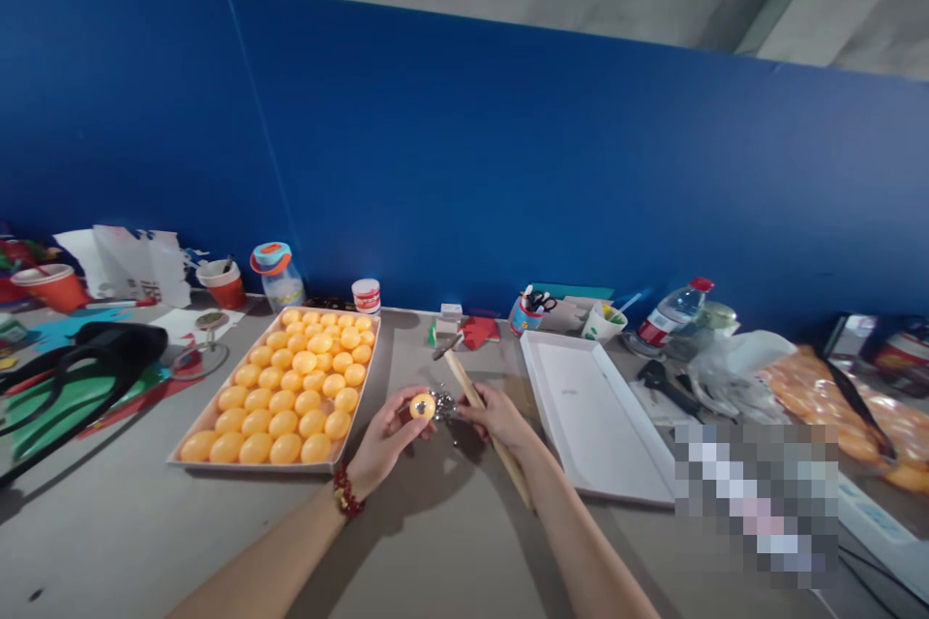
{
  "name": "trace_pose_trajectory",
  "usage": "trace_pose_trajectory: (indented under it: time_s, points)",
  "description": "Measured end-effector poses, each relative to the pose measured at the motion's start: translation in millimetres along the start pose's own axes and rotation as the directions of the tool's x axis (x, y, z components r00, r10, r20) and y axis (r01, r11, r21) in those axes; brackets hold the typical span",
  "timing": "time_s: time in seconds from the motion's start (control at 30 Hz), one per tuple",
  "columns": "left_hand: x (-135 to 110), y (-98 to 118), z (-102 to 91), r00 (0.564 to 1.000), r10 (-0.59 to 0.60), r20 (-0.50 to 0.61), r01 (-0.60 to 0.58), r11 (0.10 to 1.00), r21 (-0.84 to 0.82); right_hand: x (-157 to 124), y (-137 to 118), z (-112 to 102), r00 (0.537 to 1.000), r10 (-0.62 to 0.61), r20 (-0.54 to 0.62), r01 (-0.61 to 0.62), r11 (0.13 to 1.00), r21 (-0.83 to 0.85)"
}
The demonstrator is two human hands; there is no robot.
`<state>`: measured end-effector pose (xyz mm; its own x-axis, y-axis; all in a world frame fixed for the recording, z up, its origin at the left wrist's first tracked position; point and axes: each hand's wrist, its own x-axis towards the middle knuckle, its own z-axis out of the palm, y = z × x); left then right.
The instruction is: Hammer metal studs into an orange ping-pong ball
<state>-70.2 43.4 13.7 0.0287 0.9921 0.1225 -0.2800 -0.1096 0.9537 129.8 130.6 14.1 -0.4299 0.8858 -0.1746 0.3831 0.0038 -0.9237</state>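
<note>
My left hand [378, 450], with a beaded bracelet at the wrist, pinches an orange ball [416, 408] that has a small dark, shiny patch on its face. Wrapped round the wooden handle of a hammer [460, 375] is my right hand [503, 424]; the hammer's head points away from me. The right fingertips reach a pile of small shiny metal pieces [444, 400] on the table, between both hands. To the left of my hands, a shallow box [254, 466] holds rows of similar orange balls.
On the right lies a white box lid [595, 416]. Behind stand a pen cup [528, 311], a white jar [367, 296], a water bottle [669, 317] and a blue-lidded bottle [280, 279]. A black strap [108, 348] lies at left, bagged orange balls [820, 387] at right.
</note>
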Motion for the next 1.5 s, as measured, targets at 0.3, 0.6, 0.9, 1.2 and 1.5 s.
trace_pose_trajectory:
  time_s: [0.3, 0.6, 0.9, 1.2, 1.5]
  points:
    - [-1, -6, 2.2, 0.998, -0.057, -0.002, 0.056, 0.993, -0.102, -33, -36, 27, 0.992, -0.100, 0.079, 0.035, 0.812, 0.583]
    - [-2, -1, 12.2, 1.000, -0.019, -0.007, 0.019, 0.998, -0.065, -33, -30, 38, 0.991, -0.124, 0.057, 0.052, 0.735, 0.676]
    - [-4, -2, 6.9, 0.998, 0.056, 0.036, -0.058, 0.996, 0.071, -32, -26, 34, 0.993, -0.091, 0.080, 0.027, 0.808, 0.588]
    - [-2, -4, 5.3, 0.997, 0.077, -0.002, -0.076, 0.979, 0.188, -30, -24, 30, 0.998, -0.040, 0.048, 0.006, 0.821, 0.571]
    - [1, 5, 0.3, 0.993, 0.023, -0.113, 0.020, 0.930, 0.366, -12, -6, 18, 0.977, 0.169, 0.131, -0.213, 0.767, 0.606]
